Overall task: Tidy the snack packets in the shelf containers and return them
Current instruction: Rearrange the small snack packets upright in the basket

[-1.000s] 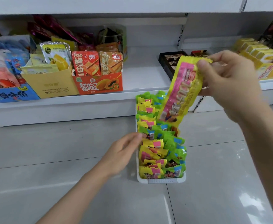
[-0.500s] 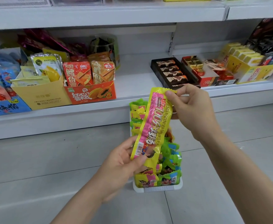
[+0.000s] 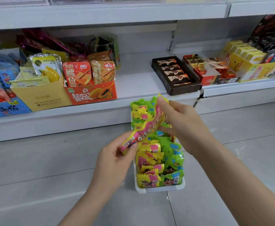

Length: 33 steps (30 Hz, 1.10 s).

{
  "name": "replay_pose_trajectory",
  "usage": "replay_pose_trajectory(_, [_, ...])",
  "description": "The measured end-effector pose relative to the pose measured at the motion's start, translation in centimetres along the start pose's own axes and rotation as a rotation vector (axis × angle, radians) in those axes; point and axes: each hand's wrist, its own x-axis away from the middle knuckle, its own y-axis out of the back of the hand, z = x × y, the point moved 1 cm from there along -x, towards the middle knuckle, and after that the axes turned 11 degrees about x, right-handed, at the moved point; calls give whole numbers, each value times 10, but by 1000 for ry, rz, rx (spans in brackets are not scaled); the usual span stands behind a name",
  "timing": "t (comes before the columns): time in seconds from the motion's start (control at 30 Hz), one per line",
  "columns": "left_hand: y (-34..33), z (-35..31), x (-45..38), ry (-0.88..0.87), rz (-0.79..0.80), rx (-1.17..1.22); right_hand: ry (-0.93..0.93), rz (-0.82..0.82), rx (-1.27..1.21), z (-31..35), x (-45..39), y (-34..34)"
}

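Here, in the head view, a long yellow-and-pink packet (image 3: 147,128) is held slantwise above a white tray (image 3: 161,189) by both hands. Its lower end, where a barcode shows, is pinched by the left hand (image 3: 117,158), the thumb and fingers being closed on the wrapper. Its upper end is gripped by the right hand (image 3: 180,121), whose fingers are curled round the edge and clamped on it. The packet is bowed between the two grips.

The tray is set on the grey tiled floor (image 3: 43,168), just in front of the white shelf (image 3: 133,88). It is filled with small packets in two rows: yellow-and-pink ones (image 3: 148,163) on the left, green ones (image 3: 172,160) on the right, standing on edge and packed close together.

On the shelf, a yellow box (image 3: 42,95) and an orange box (image 3: 92,93) of snack pouches are seen at the left, touching side by side. A blue box (image 3: 6,108) stands at the far left. A dark tray of chocolates (image 3: 175,75) lies near the middle, with a red box (image 3: 205,74) just beside it and a yellow carton (image 3: 255,66) further right.
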Motion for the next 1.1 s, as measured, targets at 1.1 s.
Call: replay_pose_trajectory(1.1, [-17, -12, 16, 905, 280, 1187, -120, 252, -703, 7, -4, 8])
